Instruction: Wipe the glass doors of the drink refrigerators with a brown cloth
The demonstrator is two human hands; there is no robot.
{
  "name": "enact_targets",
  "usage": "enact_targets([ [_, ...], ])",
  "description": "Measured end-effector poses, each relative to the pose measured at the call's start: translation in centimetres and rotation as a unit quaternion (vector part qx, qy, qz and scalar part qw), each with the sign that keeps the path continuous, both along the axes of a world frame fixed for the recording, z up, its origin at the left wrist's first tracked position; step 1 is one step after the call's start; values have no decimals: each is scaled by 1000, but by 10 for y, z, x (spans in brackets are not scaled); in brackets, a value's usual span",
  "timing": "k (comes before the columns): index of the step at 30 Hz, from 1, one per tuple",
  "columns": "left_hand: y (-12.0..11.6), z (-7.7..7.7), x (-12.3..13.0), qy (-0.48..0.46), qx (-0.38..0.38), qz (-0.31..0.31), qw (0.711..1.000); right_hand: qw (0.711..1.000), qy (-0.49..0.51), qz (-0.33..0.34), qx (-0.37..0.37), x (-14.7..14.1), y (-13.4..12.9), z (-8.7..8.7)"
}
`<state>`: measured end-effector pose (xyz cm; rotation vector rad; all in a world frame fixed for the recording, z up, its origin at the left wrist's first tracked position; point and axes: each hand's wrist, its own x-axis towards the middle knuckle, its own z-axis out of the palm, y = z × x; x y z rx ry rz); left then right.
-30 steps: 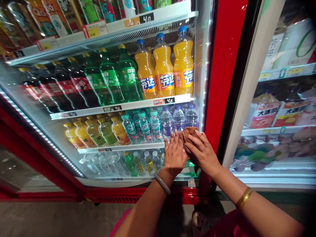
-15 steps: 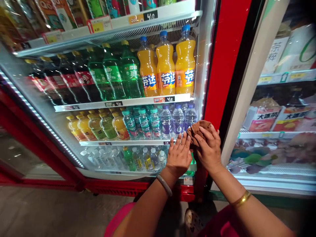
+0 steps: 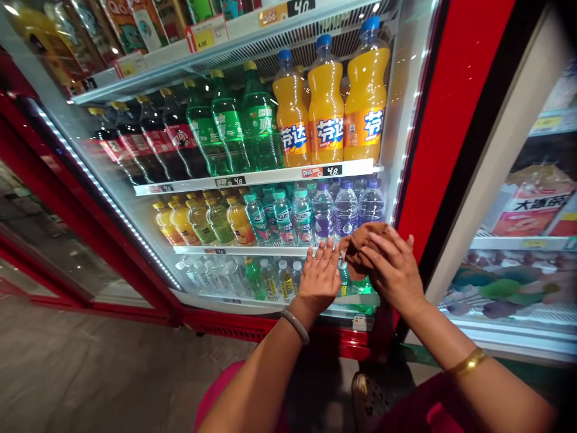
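Observation:
My right hand (image 3: 394, 267) is closed around a bunched brown cloth (image 3: 364, 243) in front of the right side of a drinks fridge, near its red frame. Part of the cloth hangs out past the fingertips on the left. My left hand (image 3: 321, 270) is held flat with its fingers stretched upward, just left of the cloth, and holds nothing. It appears to lie against the fridge's glass front. Behind the hands stand purple-labelled water bottles (image 3: 346, 207) and teal-capped bottles (image 3: 283, 215), partly covered by the cloth and fingers.
Orange soda bottles (image 3: 325, 108), green soda bottles (image 3: 261, 123) and dark cola bottles (image 3: 178, 129) fill the shelf above. A red frame (image 3: 455, 114) divides this fridge from another at right with boxed drinks (image 3: 525, 201). A shoe (image 3: 369, 394) rests on the grey floor (image 3: 112, 367).
The view has shifted, so the fridge appears further right. My right hand and the cloth have moved away from my left hand, widening the gap between them.

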<state>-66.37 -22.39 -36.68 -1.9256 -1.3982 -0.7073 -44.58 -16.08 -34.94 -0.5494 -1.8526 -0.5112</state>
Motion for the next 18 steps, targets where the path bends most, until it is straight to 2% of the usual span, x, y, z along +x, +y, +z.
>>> enact_targets([
  [2,-1,3,-7,-9,-7,13,1000,998,53,-20,-10,-11,0,10],
  [4,-2,6,-14,-18,-5,23,1000,997,73,-28,-12,-32,-2,13],
  [6,-3,5,-20,-26,8,31,999,999,46,-15,3,-54,-7,6],
  [9,-5,-1,-26,-23,25,36,999,999,-36,6,31,-74,-12,-17],
  [11,-6,-8,-28,-15,34,38,999,996,-82,10,40,-70,-12,-31],
  [13,-6,-16,-27,-8,41,37,998,992,-115,19,44,-53,-10,-38],
  [16,-6,-22,-26,-9,39,37,999,993,-105,26,41,-26,-3,-31],
  [18,-6,-21,-26,-8,40,29,999,998,-60,12,29,-20,0,-21],
])
